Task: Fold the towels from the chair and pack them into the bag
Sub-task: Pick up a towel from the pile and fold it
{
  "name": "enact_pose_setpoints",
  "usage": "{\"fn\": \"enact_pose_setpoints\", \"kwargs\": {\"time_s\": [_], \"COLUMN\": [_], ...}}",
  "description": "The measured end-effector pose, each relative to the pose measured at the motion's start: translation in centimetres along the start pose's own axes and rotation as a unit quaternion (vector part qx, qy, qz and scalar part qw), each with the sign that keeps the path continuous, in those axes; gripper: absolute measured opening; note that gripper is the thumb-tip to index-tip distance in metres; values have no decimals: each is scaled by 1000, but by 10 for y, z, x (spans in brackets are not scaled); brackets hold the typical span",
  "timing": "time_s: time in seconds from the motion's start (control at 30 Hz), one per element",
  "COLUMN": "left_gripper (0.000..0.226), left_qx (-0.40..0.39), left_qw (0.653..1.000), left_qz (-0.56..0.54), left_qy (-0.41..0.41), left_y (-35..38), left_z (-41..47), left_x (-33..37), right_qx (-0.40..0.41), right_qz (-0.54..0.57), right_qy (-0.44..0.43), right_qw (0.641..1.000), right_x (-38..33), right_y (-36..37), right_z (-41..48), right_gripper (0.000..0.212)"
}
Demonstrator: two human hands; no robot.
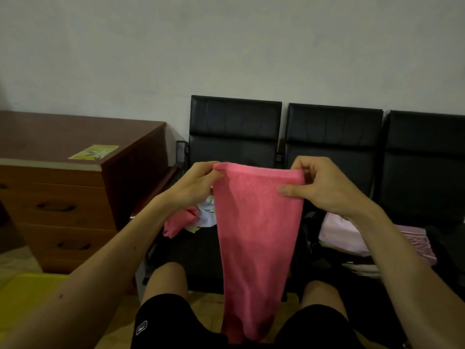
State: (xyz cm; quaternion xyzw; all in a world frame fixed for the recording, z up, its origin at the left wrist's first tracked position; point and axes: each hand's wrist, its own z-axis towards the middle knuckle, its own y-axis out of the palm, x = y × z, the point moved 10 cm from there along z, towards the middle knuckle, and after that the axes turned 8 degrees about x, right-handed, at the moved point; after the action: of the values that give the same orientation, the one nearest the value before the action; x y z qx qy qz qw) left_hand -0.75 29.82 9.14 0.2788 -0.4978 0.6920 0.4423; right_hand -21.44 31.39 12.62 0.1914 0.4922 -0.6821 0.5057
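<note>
Black chairs (234,132) by wall; my left hand (193,187), right hand (324,190) pinch pink towel (254,235) corners, mid-fold; loose towels (198,219) wait, bag (310,238) looks part-packed.

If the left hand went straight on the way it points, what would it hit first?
The left hand pinches the towel at its top corner and points forward and right. Past the towel, the leftmost chair back looks like the first thing in line, though depth is unclear.

Light is dim and even, with soft shadows. The picture is slightly soft and grainy. Straight lines bow toward the edges.
</note>
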Motion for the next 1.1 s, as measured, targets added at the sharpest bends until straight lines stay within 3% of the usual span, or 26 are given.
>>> {"fn": "enact_pose_setpoints", "kwargs": {"time_s": [0.33,0.47,0.53,0.6,0.7,0.77,0.97,1.1], "left_gripper": [30,29,29,30,31,30,32,34], "left_qx": [-6,-9,-18,-21,-2,6,20,3], "left_qw": [1000,1000,999,999,997,995,985,979], "left_qz": [-14,-23,-32,-39,-60,-79,-140,-176], "left_qy": [-14,-20,-18,-26,-46,-65,-99,-102], "left_y": [-8,-5,-3,-1,-2,0,10,23], "left_z": [-6,-9,-12,-14,-20,-23,-25,-26], "left_x": [8,14,16,15,11,10,9,7], "right_qx": [70,23,-20,-36,-14,-4,39,53], "right_qz": [2,5,-9,70,285,364,412,434], "right_qy": [15,69,103,124,169,189,258,295], "right_qw": [997,997,994,989,943,912,873,850], "right_x": [20,35,42,43,47,51,82,99], "right_y": [-10,-4,2,8,15,23,54,79], "right_z": [3,-1,-5,-10,-16,-21,-34,-49], "right_gripper": [32,41,17,5,16,24,44,32]}}
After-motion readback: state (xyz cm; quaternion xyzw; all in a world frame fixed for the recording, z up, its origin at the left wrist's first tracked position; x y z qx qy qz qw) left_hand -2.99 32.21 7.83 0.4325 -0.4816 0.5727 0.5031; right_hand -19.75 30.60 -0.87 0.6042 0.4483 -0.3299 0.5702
